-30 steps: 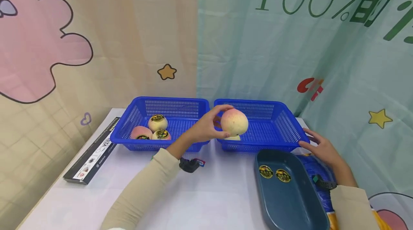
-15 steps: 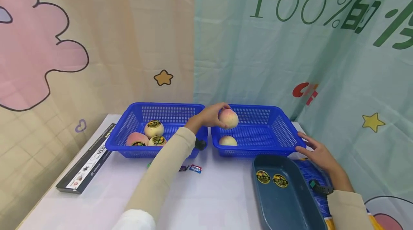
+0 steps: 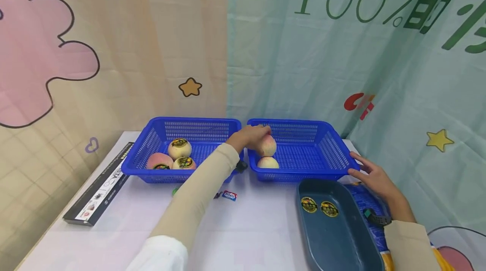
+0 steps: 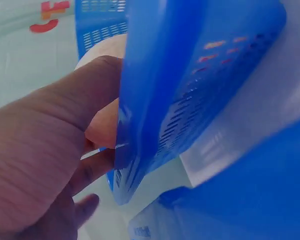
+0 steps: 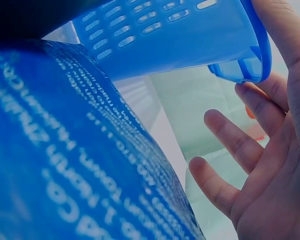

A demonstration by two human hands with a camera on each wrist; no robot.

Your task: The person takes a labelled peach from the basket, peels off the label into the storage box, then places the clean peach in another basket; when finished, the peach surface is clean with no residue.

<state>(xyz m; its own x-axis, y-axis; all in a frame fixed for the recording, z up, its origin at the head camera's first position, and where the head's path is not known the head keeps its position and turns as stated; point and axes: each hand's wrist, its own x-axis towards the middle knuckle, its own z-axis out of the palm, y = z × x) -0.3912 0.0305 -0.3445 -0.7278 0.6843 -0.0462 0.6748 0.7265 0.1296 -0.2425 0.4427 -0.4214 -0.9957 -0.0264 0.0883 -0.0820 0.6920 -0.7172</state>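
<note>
My left hand [image 3: 248, 136] holds a pale peach with a pink blush [image 3: 268, 146] inside the left end of the right blue basket [image 3: 303, 153]. Just below it in the head view, a second peach [image 3: 268, 163] lies in that basket. Up close in the left wrist view, the thumb lies along the peach [image 4: 104, 125], and the basket wall [image 4: 155, 95] hides the fingertips. At the basket's right front corner, my right hand [image 3: 373, 176] pinches the rim [image 5: 262, 45] between thumb and forefinger, its other fingers spread.
Several stickered peaches [image 3: 180, 148] sit in the left blue basket [image 3: 205, 134]. A dark blue-grey tray [image 3: 339, 228] with two stickers stands in front, beside a blue printed bag [image 5: 65, 140]. A long black box [image 3: 100, 186] lies left; small wrapped sweets [image 3: 229, 195] lie in front.
My left hand has carried the peach down into the left end of the right basket, a little leftward. The right hand stays on the rim. The head view has shifted slightly.
</note>
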